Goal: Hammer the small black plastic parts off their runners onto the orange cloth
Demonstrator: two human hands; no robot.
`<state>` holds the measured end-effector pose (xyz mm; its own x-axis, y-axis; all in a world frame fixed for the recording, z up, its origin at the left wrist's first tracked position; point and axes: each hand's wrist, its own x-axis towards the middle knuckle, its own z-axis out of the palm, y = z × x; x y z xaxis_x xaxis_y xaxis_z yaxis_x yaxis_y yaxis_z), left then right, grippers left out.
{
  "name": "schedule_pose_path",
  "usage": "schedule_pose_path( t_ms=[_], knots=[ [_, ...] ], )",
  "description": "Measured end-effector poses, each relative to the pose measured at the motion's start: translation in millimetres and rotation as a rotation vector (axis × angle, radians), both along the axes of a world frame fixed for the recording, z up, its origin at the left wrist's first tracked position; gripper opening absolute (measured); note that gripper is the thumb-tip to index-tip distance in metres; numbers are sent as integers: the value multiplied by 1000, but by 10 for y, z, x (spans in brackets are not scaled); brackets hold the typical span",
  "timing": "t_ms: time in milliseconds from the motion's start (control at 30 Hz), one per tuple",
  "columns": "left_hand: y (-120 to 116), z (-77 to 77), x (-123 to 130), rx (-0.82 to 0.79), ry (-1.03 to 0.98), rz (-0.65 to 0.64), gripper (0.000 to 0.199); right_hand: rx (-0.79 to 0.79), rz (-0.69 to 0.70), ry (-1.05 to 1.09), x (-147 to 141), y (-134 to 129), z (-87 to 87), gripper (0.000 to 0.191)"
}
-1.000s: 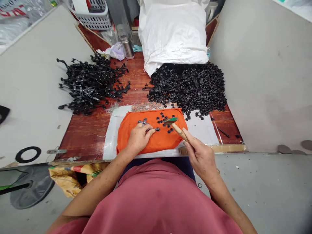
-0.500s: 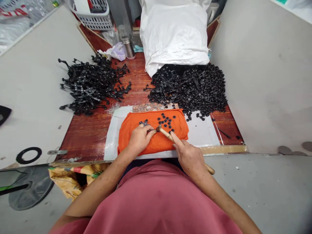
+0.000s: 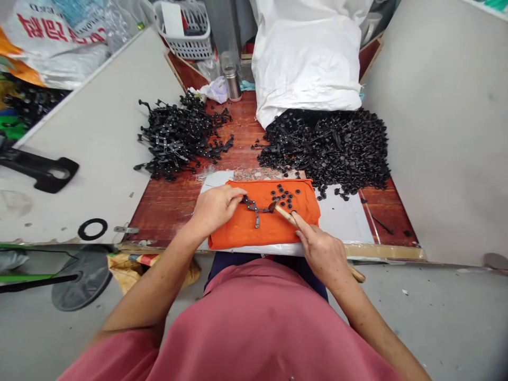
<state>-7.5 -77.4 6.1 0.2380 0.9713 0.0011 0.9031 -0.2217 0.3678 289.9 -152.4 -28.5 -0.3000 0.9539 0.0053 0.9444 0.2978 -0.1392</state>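
An orange cloth (image 3: 234, 230) lies over the board at the table's front edge. My left hand (image 3: 216, 207), at the cloth's left part, pinches one end of a black branched plastic piece (image 3: 251, 204). My right hand (image 3: 320, 246) is closed round the wooden handle of a tool (image 3: 286, 215). The tool's dark head is at the right end of the branched piece. Several small round black parts (image 3: 286, 196) lie on the cloth just behind the tool head.
A heap of black branched pieces (image 3: 174, 140) sits at the back left. A larger heap of small black parts (image 3: 341, 151) spreads below a white sack (image 3: 307, 58). A metal flask (image 3: 233, 84) and a basket (image 3: 190, 46) stand behind.
My left hand has moved left, away from the tool head, and more of the branched piece shows. My right hand still holds the tool. The whole view has shifted.
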Motion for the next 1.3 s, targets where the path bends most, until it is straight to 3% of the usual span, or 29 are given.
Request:
schedule_pose_path(
  t_ms=[67,167,300,400,567,633,800,967,1067,1167,1300],
  knots=[
    [64,32,36,79,43,-218,23,2,7,9,16,15,-23,53],
    [154,-26,141,3,12,-547,15,3,2,20,18,29,-54,53],
    [133,-192,218,-147,81,-707,20,-31,-14,106,41,7,-59,56],
    [57,-287,182,-216,15,-622,21,-5,-63,319,161,-45,-61,53],
    [101,-314,170,-178,-339,-92,18,51,-224,658,465,-103,-171,48],
    [187,-313,235,-158,-386,26,19,26,-287,665,540,-94,-248,48],
    [313,-373,446,-69,-324,40,14,-58,-375,553,551,-60,-368,48],
    [255,-467,572,-27,-265,70,16,-93,-376,451,523,-35,-338,48],
    [263,-528,665,13,-260,38,22,-90,-363,436,524,-26,-323,48],
    [307,-571,737,22,-189,3,15,-89,-366,435,519,-30,-334,48],
    [335,-545,713,-23,-100,-48,15,-70,-361,432,513,-42,-356,49]
  ],
)
